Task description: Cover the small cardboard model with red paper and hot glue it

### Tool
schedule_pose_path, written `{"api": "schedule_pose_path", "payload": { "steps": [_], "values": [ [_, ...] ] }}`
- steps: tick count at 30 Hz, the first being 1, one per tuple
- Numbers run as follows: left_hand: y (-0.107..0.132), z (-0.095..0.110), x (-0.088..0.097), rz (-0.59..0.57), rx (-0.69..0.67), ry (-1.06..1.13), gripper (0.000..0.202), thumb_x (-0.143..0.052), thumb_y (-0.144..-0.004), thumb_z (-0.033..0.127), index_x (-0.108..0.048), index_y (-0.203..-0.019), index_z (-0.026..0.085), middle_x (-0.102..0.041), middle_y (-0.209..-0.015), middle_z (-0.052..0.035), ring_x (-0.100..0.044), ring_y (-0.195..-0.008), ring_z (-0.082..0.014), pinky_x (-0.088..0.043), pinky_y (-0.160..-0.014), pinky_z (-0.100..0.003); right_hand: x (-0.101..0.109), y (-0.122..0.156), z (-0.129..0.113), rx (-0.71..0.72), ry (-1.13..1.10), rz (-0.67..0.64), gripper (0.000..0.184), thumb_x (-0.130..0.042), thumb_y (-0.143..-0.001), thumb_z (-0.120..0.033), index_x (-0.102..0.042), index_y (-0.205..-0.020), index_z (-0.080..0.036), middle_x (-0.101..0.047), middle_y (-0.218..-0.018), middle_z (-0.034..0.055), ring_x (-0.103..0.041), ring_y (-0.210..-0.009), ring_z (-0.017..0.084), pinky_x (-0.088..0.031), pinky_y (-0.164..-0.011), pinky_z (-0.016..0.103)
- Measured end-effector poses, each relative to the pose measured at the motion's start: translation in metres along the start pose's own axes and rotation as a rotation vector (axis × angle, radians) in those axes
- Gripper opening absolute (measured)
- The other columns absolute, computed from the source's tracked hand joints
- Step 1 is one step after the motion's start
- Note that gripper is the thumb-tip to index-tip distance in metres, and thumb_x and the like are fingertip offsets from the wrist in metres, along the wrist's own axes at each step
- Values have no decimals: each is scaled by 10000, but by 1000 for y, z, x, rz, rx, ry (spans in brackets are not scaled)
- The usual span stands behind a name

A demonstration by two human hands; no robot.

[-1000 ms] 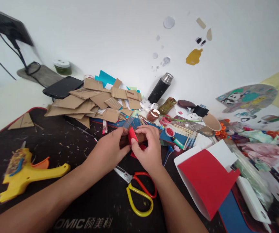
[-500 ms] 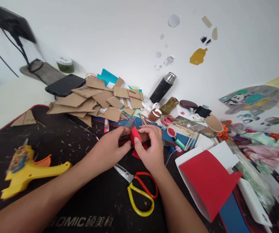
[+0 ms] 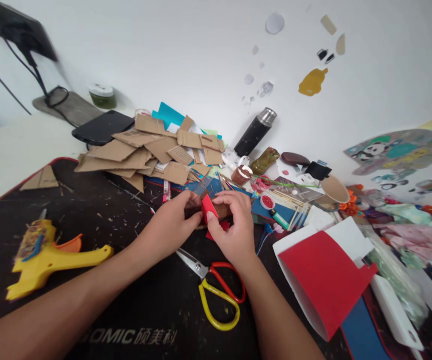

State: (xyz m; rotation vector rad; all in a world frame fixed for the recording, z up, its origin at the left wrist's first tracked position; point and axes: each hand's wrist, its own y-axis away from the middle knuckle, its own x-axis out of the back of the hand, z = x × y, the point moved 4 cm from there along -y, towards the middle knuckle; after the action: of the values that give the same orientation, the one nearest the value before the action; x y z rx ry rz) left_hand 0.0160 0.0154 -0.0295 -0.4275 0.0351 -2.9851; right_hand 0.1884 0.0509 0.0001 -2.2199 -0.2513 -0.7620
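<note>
Both hands meet over the black mat (image 3: 125,295). My right hand (image 3: 234,227) is closed, its thumb pressing a small folded piece of red paper (image 3: 208,206) against the fingers. My left hand (image 3: 174,220) is closed too, thumb and fingers at the left edge of the red paper. A brown piece (image 3: 224,213) shows behind the paper, partly hidden by the fingers; its kind is unclear. Beneath the right hand lies another red scrap (image 3: 216,232). Scissors (image 3: 202,272) with one red and one yellow handle lie below the hands.
A yellow glue gun (image 3: 54,257) lies left on the mat. Cardboard pieces (image 3: 125,152) are piled behind, near a black thermos (image 3: 255,132). A large red sheet (image 3: 324,280) rests at right. A glue stick (image 3: 279,219), sticks and small craft bits crowd the back right.
The view has shifted slightly. Both hands keep nearly the same hold on the red paper, which has barely moved.
</note>
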Motion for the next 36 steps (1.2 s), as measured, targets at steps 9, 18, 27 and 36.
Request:
{"api": "schedule_pose_path", "payload": {
  "steps": [9,18,27,36],
  "values": [
    [-2,0,0,-8,15,31,212,-706,-829,420,-678,-983,277,-877,-1073,-73,-834,-1054,-330,-653,-979,-465,-1,0,-1,1,-8,1,184,-707,-953,-192,-669,-1105,-286,-787,-1196,87,-706,-1174,324,-556,-1070,541],
    [-2,-1,0,-6,-1,34,222,-665,-865,465,-701,-977,277,-877,-1074,-88,-840,-1049,-333,-659,-976,-471,-1,-1,-1,-23,-16,13,184,-720,-935,-191,-673,-1085,-288,-801,-1174,78,-714,-1159,323,-563,-1047,537],
    [-3,-3,2,-1,58,-7,306,-689,-821,541,-708,-970,274,-869,-1035,-86,-825,-990,-345,-647,-929,-480,-2,-2,-3,-14,-14,14,197,-720,-928,-191,-659,-1082,-298,-806,-1155,70,-735,-1145,316,-573,-1048,535],
    [-1,0,3,14,80,4,327,-684,-847,574,-726,-975,276,-875,-1036,-75,-813,-997,-337,-645,-910,-454,-1,-3,-3,-20,-50,28,204,-729,-922,-173,-667,-1082,-284,-806,-1156,70,-725,-1142,306,-567,-1046,522]
  ]
}}
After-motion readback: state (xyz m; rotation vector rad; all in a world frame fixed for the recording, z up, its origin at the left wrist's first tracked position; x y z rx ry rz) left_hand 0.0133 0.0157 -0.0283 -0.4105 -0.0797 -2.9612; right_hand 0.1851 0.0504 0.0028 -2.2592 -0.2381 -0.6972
